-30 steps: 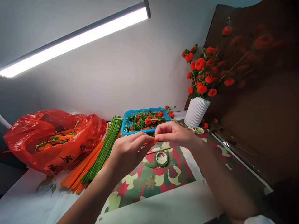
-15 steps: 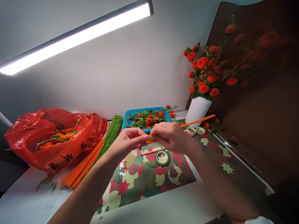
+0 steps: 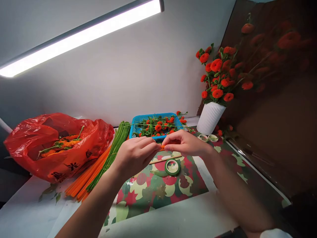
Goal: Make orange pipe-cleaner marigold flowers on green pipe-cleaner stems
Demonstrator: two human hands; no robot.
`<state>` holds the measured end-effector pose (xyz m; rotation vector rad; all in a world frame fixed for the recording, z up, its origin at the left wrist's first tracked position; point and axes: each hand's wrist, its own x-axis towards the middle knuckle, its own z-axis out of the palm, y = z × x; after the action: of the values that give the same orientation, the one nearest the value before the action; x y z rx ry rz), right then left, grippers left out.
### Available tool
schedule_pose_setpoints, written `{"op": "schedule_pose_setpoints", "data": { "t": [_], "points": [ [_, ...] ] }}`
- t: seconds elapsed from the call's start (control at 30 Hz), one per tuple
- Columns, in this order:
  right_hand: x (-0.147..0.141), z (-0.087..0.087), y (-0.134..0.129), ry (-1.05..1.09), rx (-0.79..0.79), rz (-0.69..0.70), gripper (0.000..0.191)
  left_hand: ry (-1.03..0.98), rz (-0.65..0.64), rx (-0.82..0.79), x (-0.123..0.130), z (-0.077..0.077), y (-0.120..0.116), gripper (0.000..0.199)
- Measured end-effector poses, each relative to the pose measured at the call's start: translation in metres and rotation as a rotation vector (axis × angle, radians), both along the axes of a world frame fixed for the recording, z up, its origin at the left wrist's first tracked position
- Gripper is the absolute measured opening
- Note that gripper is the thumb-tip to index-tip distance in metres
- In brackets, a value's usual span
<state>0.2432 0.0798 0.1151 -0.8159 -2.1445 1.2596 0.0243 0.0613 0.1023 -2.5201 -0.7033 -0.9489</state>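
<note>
Just in front of the blue basket (image 3: 133, 127), both hands meet over a small orange stem piece (image 3: 162, 147). My left hand (image 3: 137, 153) is closed, its fingers pressed together at the left end of the orange piece. My right hand (image 3: 184, 143) pinches the same piece between thumb and fingertips. Much of the piece is hidden by the fingers. Below the hands, a thin wooden stick (image 3: 165, 159) and a roll of green tape (image 3: 172, 167) lie on the patterned mat (image 3: 158, 193).
To the left sit a red plastic bag (image 3: 71, 168) and bundles of orange stems (image 3: 86, 175) and green stems (image 3: 114, 148). A white vase (image 3: 210, 118) of orange-red flowers stands at the right, near two small tape rolls (image 3: 208, 138).
The long orange end that stuck out right of my right hand no longer shows. My left hand has turned over, knuckles up, and my right hand has shifted slightly right.
</note>
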Motion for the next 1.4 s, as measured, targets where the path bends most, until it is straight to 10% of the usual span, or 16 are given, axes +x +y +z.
{"op": "schedule_pose_setpoints", "data": {
  "t": [0.27,0.6,0.67,0.77,0.97,1.23,1.4],
  "points": [
    [-0.002,-0.002,0.001,0.000,-0.002,-0.036,0.019,-0.016,-0.069,-0.025,0.000,0.003,-0.001,0.014],
    [-0.013,-0.013,0.000,-0.210,0.817,-0.204,0.017,-0.559,-0.186,-1.407,0.003,-0.017,0.022,0.024],
    [-0.015,-0.015,0.001,-0.282,0.734,-0.273,0.015,-0.527,-0.109,-1.293,0.005,-0.021,0.022,0.023],
    [-0.014,-0.016,0.002,-0.297,0.486,-0.314,0.013,-0.399,0.041,-0.714,0.008,-0.024,0.020,0.018],
    [-0.010,-0.009,0.001,-0.198,0.109,-0.264,0.018,-0.143,0.008,0.015,0.006,-0.027,0.017,0.010],
    [-0.010,-0.009,0.001,-0.162,0.091,-0.238,0.020,-0.082,0.016,0.112,0.004,-0.028,0.019,0.013],
    [-0.010,-0.012,0.001,-0.119,0.256,-0.226,0.015,-0.156,0.029,-0.111,0.006,-0.027,0.017,0.014]
  ]
}}
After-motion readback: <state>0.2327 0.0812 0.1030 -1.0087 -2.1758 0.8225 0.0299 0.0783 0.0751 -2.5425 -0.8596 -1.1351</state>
